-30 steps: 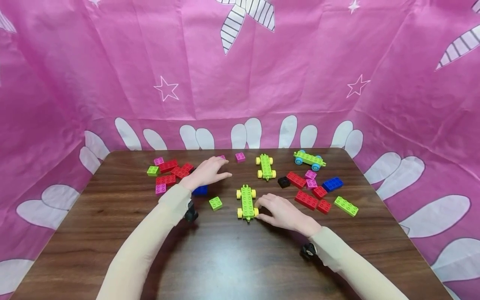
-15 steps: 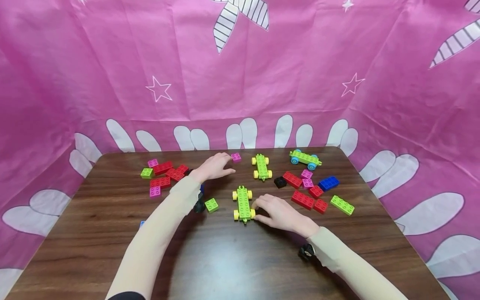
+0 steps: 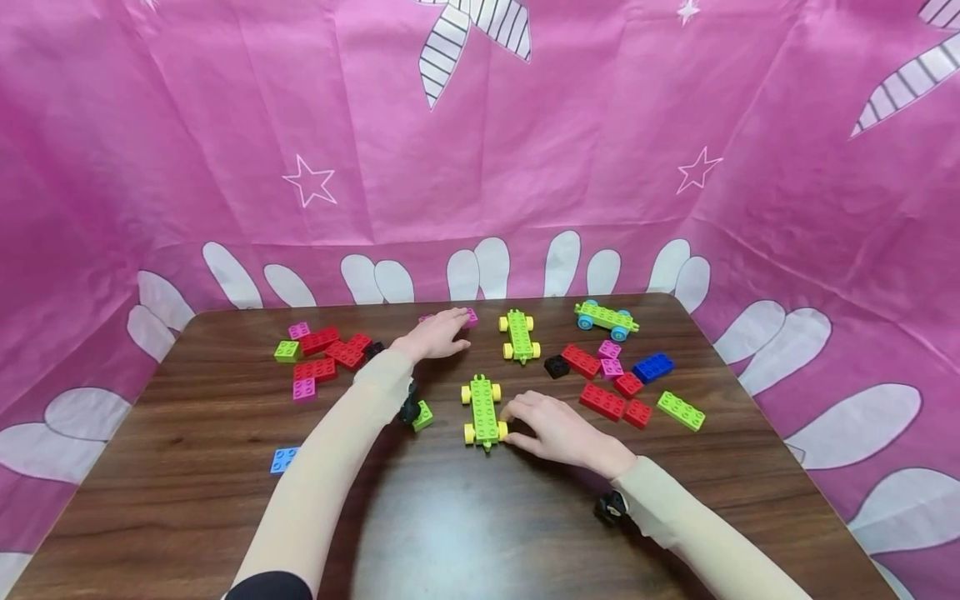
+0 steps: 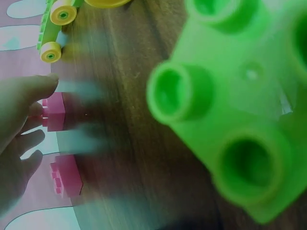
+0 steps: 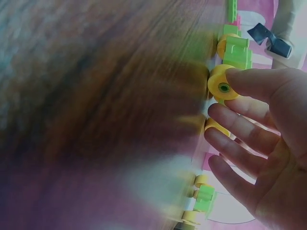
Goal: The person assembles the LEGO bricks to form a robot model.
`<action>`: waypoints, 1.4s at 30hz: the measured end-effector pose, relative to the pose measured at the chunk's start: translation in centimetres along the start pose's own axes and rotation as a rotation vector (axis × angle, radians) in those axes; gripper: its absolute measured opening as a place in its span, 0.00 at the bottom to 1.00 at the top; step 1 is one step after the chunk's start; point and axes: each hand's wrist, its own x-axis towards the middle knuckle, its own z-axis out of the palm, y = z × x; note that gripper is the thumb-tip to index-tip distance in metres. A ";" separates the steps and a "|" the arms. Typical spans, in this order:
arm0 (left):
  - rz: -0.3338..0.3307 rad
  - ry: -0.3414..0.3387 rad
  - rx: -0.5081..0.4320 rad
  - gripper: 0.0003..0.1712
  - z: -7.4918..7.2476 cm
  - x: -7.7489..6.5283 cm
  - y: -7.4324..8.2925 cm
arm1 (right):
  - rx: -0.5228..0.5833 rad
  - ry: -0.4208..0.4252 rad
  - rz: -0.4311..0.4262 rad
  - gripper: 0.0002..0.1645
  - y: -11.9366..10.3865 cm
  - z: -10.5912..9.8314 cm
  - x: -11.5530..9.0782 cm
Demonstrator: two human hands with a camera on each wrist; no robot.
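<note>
My left hand (image 3: 438, 336) reaches to the far side of the table, its fingers extended above two pink bricks. In the left wrist view, one pink brick (image 4: 55, 112) lies by the fingertips and another pink brick (image 4: 67, 175) lies beside it; no grip shows. My right hand (image 3: 553, 425) lies beside the nearer lime car base (image 3: 483, 410). Its thumb and index finger are at the base's yellow wheel (image 5: 222, 87), and the other fingers are spread loosely. A lime brick (image 3: 422, 415) sits below the left wrist, looming large in that wrist's view.
A second yellow-wheeled base (image 3: 518, 336) and a blue-wheeled base (image 3: 606, 320) stand farther back. Red bricks (image 3: 602, 401), a blue brick (image 3: 653, 367) and a lime brick (image 3: 681, 410) lie right. More red bricks (image 3: 315, 370) lie left, with a light-blue brick (image 3: 284, 459) beside the left sleeve.
My left hand has moved right and slightly farther away, over the pink bricks. The light-blue brick has come out from behind the left sleeve. My right hand stays by the wheel.
</note>
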 end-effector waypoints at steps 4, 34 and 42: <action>0.021 0.046 0.014 0.28 0.1 -0.3 -0.2 | -0.005 0.002 0.000 0.13 -0.1 0.0 0.1; 0.218 0.062 0.029 0.11 -0.2 -5.3 -0.2 | 0.059 -0.048 0.066 0.14 0.1 0.0 0.0; 0.229 0.080 0.014 0.12 -0.1 -6.0 -0.5 | 0.049 -0.045 0.065 0.14 0.0 -0.1 0.0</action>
